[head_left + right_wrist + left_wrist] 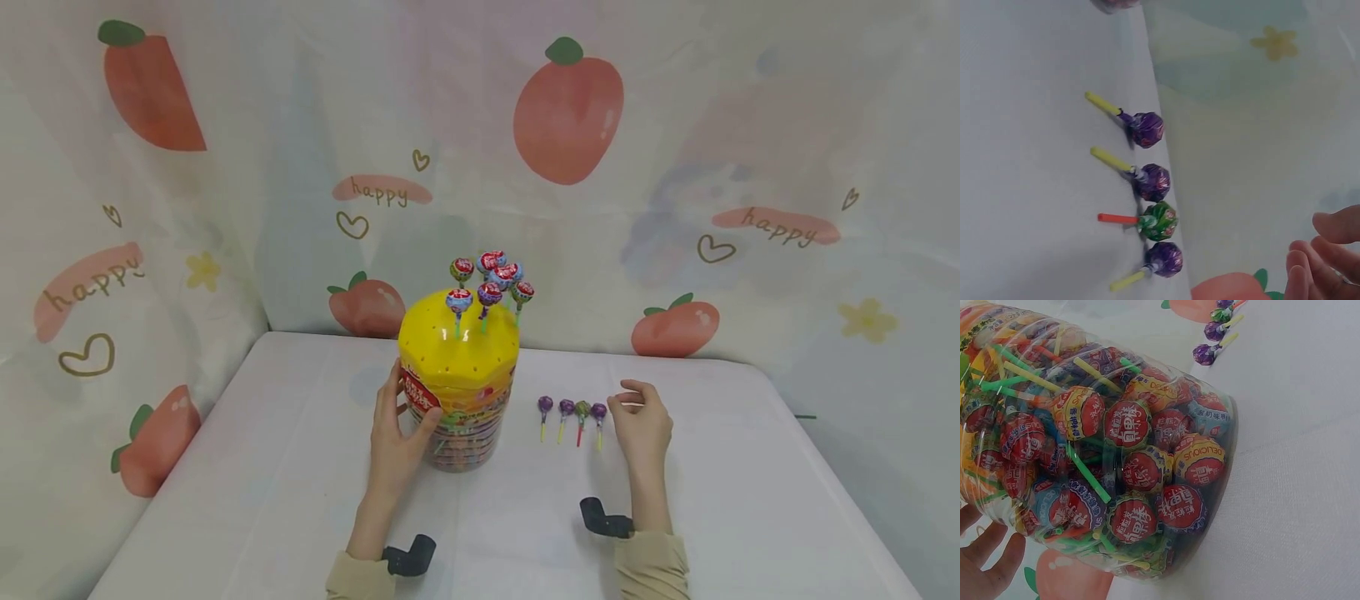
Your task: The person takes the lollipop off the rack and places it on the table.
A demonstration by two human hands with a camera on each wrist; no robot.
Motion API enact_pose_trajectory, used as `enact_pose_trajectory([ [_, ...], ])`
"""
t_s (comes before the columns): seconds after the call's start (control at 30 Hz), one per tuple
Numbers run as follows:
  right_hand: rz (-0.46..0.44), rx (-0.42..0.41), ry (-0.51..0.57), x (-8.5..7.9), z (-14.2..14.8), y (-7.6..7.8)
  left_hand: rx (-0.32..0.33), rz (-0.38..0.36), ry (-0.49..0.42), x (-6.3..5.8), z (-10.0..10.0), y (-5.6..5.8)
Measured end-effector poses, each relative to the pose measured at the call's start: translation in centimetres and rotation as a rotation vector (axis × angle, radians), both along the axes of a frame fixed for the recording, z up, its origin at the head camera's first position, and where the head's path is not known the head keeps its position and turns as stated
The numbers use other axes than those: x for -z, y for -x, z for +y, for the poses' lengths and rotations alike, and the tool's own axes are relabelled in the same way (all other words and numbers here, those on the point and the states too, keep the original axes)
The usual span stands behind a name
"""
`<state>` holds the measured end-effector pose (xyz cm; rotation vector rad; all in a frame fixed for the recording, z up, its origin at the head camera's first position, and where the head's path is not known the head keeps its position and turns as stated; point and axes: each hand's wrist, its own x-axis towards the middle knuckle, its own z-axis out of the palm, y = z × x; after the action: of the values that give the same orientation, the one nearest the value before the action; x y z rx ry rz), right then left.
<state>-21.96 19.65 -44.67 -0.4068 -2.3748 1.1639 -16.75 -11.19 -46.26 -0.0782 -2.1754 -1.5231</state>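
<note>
A clear plastic jar of lollipops [471, 421] stands upright on the table, with a yellow lid [427, 337] full of small holes. Several wrapped lollipops [489, 293] stick up by their sticks from the back and middle of that lid. My left hand [393, 446] holds the jar's left side, thumb at the front and fingers round the side. To the right of the jar lies a row of lollipops, three purple and one green [582, 408]. Just right of this row is my right hand [643, 425], fingers loosely bent and holding nothing.
A white cloth covers the table [262, 500]. Behind it and to the left hangs a curtain [465, 100] printed with peaches. Each wrist carries a black camera mount [411, 557] close above the table.
</note>
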Motion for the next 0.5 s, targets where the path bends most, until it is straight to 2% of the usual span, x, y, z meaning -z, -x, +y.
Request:
enact_pose_trajectory([
  [0.3,0.162,-0.036,0.055,-2.4,-1.3,-1.0,0.016,-0.006,-0.012,0.0,0.0,0.0],
  [0.5,0.250,-0.115,0.137,-4.5,-2.8,-1.7,0.010,-0.008,-0.009,-0.1,0.1,-0.1],
])
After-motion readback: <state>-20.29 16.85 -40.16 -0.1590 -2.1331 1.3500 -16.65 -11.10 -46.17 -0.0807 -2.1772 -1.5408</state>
